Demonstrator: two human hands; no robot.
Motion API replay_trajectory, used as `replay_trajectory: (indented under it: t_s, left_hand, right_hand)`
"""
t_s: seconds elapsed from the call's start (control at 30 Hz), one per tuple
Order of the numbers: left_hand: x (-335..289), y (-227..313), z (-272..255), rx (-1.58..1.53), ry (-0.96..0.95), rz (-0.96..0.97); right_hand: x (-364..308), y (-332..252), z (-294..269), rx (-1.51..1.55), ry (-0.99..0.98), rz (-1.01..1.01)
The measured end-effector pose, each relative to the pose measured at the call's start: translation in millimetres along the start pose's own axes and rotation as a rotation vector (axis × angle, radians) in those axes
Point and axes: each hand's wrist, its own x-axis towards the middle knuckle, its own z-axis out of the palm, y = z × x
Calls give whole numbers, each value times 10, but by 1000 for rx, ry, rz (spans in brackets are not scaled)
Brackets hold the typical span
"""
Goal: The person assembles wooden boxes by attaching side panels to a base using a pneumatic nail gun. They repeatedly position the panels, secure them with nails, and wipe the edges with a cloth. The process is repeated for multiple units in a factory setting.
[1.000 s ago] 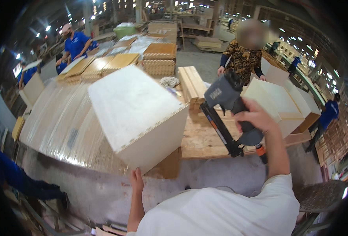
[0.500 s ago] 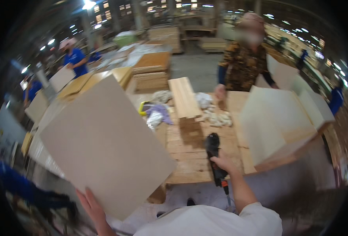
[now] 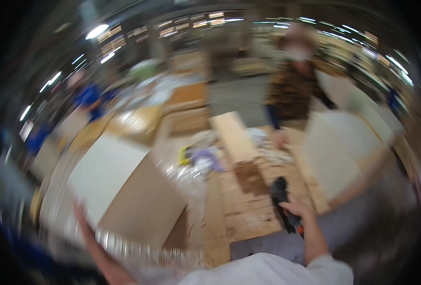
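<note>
My right hand [image 3: 296, 207] is wrapped round a black hand-held power tool [image 3: 282, 202] with an orange fitting at its rear end, above the front of the wooden bench [image 3: 248, 221]. A boxy piece of flat panels, with one white face [image 3: 108, 171] and one shaded tan face [image 3: 144, 202], rests at the left on a plastic-wrapped stack [image 3: 125, 241]. Beside its left edge my left hand [image 3: 81, 213] is raised, blurred, its fingers stretched out. Whether that hand still touches the panel cannot be made out.
A pale wood block [image 3: 234, 137] stands on the bench beside a purple cloth [image 3: 208, 159] and small pale pieces [image 3: 274, 156]. A person [image 3: 293, 90] stands across the bench, by a white panel assembly [image 3: 334, 154] at the right. Brown board stacks [image 3: 186, 97] stand behind.
The panel piece has gone from being held up at my left hand to lower on the wrapped stack, now showing two faces. The view has swung left; the right hand keeps the tool.
</note>
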Motion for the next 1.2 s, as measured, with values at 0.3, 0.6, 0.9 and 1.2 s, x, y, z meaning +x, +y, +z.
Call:
replay_trajectory:
  t_s: [0.3, 0.6, 0.9, 1.2]
  left_hand:
    - [-1829, -815, 910, 42, -225, -310]
    - [-2086, -1746, 885, 115, -456, -510]
    - [-2306, -984, 1434, -155, -218, -325]
    - [-2282, 421, 1258, -561, -224, -165]
  right_hand:
    - [-99, -108, -53, -76, 34, 102]
    - [-57, 30, -16, -41, 38, 79]
    - [46, 144, -74, -80, 30, 30]
    - [60, 273, -201, -10, -4, -23]
